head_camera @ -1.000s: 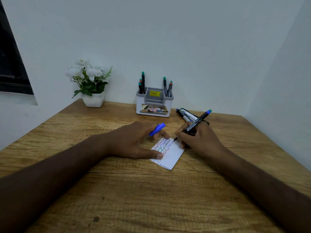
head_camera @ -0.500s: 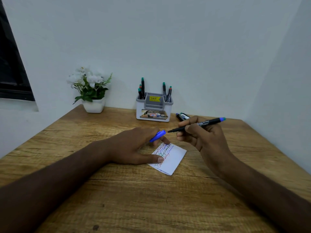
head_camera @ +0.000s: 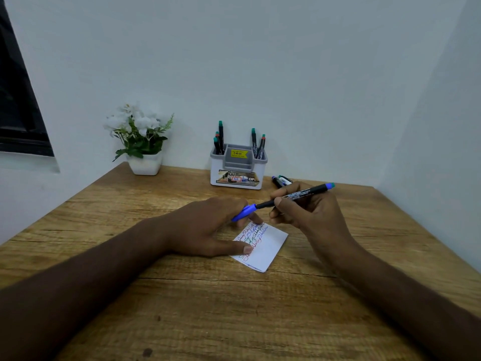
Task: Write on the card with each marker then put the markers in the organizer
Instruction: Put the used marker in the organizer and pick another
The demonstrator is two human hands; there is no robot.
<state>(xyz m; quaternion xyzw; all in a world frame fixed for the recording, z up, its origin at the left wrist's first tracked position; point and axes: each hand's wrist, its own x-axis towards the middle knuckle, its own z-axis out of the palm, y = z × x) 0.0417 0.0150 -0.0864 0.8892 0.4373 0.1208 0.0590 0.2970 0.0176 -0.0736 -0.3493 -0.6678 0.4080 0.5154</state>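
Two hands are seen: the left hand (head_camera: 208, 227) pins the card (head_camera: 263, 246) at surface centre and pinches the cap (head_camera: 244, 212); the right hand (head_camera: 307, 214) grips the marker (head_camera: 296, 195), tip at the cap. A misaligned push could ink fingers. The organizer (head_camera: 236, 168) stands at 12 o'clock.

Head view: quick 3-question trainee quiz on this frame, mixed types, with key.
1. True or false: the marker tip is entering the blue cap.
2. The left hand rests on: A) organizer B) card C) flowerpot
3. Where do the spare markers lie?

Key
1. True; the right hand holds the marker, its tip at the cap's mouth.
2. B, the card.
3. On the table, right of the organizer.
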